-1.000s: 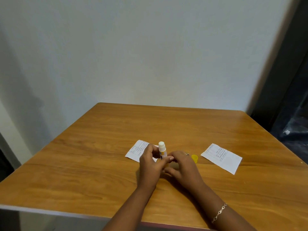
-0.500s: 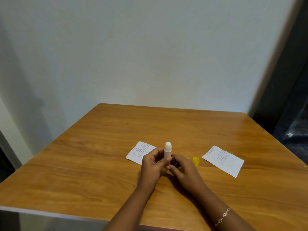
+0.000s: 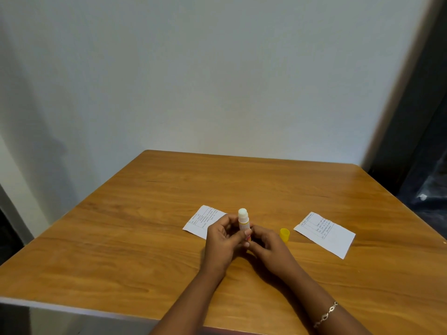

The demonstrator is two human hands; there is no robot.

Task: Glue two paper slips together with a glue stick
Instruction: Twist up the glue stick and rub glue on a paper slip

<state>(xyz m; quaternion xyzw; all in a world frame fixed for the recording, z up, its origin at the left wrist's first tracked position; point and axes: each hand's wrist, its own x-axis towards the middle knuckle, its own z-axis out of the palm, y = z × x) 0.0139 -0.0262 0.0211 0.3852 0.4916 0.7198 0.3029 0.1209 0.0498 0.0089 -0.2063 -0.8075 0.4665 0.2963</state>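
Observation:
An uncapped glue stick (image 3: 243,220) stands upright above the middle of the wooden table (image 3: 145,250), its white glue tip showing. My left hand (image 3: 223,245) grips its body. My right hand (image 3: 268,247) holds its base with the fingertips. The yellow cap (image 3: 285,234) stands on the table just right of my hands. One printed white paper slip (image 3: 203,220) lies flat behind my left hand, partly hidden by it. The second paper slip (image 3: 325,234) lies flat further right.
The table's near edge runs across the bottom of the view and its far edge meets a plain white wall (image 3: 217,81). A dark doorway or curtain (image 3: 425,141) is off the table's right side. A bracelet (image 3: 325,314) is on my right wrist.
The glue stick has gone from tilted to upright and sits slightly further right in my hands. Both hands stay around it.

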